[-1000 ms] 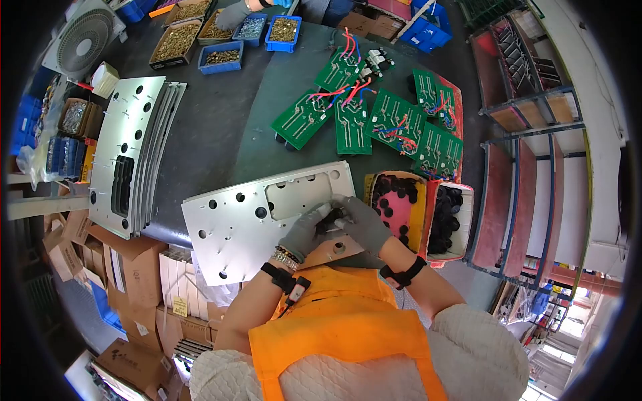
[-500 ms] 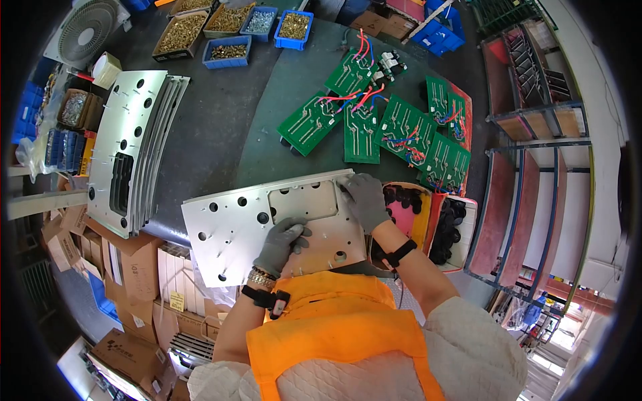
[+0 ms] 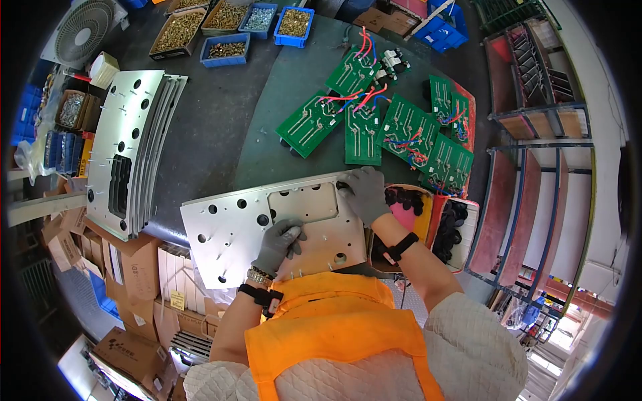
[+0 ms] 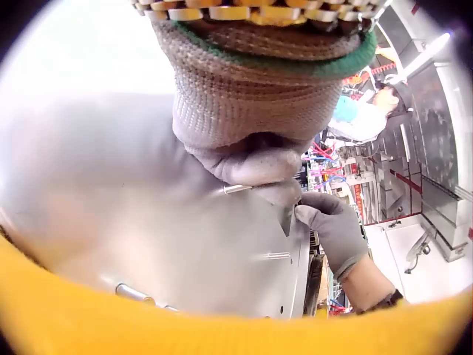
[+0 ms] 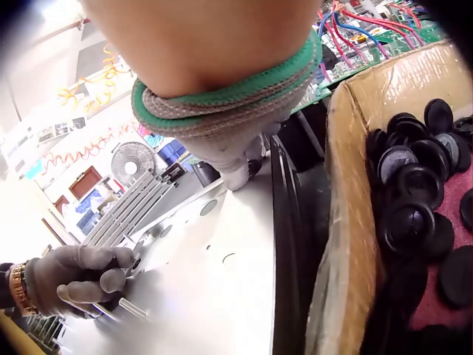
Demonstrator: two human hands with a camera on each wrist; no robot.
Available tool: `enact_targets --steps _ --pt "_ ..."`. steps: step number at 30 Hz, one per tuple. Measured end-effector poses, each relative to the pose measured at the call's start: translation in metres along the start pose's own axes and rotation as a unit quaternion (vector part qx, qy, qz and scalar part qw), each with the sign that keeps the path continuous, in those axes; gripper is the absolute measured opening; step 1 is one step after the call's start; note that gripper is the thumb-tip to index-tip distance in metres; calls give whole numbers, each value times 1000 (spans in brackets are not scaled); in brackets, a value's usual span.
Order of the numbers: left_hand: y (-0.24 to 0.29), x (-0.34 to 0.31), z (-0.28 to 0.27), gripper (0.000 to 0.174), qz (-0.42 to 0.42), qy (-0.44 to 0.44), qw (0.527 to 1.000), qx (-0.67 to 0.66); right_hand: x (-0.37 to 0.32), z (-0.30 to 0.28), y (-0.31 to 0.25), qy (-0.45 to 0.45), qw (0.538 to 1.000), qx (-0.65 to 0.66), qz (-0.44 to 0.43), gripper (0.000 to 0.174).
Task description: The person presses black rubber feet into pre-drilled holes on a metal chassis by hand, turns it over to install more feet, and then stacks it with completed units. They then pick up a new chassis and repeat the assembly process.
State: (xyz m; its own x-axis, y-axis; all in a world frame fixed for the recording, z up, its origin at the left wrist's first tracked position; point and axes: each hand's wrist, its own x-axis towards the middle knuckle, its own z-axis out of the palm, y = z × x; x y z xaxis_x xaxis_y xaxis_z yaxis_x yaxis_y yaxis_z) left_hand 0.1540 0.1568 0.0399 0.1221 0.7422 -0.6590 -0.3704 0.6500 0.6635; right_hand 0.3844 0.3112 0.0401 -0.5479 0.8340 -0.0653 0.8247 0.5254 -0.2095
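Observation:
A flat metal panel [image 3: 234,247] with round holes, a rectangular opening and thin studs lies in front of me. At its far right corner, my gloved right hand [image 3: 365,196] pinches a small black round plug [image 3: 342,185] against the metal. The plug shows partly under the fingertips in the right wrist view. My gloved left hand [image 3: 278,244] hovers low over the panel's middle, fingers curled round dark pieces that look like more black plugs, mostly hidden by the glove. In the left wrist view the left fingers overlap a stud [image 4: 238,189].
Beside the panel on the right stand a cardboard box [image 5: 347,148] of black plugs and a white-lined bin [image 3: 473,230] with more. Green circuit boards [image 3: 363,137] with coloured wires lie beyond. Stacked panels [image 3: 127,154] stand at left; a blue tray [image 3: 225,61] of hardware is behind.
My hands, together over the panel's right part a second ago, have parted. The right moved forward to the far right corner with a plug; the left drew back left. The last half second shows little motion.

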Motion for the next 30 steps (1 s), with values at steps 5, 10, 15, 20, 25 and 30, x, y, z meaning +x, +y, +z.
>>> enact_targets --steps 5,10,15,20,25,30 --pt "1 0 1 26 -1 7 1000 10 8 -2 2 -48 999 2 20 25" --pt "2 0 2 25 -1 9 1000 5 6 1 6 -96 993 -65 -19 25" --pt "4 -1 5 25 -4 21 1000 17 39 -14 32 -157 952 -61 -257 26" --pt "4 3 5 25 16 38 999 15 59 -6 27 -182 966 58 -174 14" --pt "3 3 6 25 25 48 998 15 65 -15 18 -173 961 -26 -216 13" --pt "3 2 8 25 26 51 998 19 99 -27 9 -229 886 -158 -370 21"
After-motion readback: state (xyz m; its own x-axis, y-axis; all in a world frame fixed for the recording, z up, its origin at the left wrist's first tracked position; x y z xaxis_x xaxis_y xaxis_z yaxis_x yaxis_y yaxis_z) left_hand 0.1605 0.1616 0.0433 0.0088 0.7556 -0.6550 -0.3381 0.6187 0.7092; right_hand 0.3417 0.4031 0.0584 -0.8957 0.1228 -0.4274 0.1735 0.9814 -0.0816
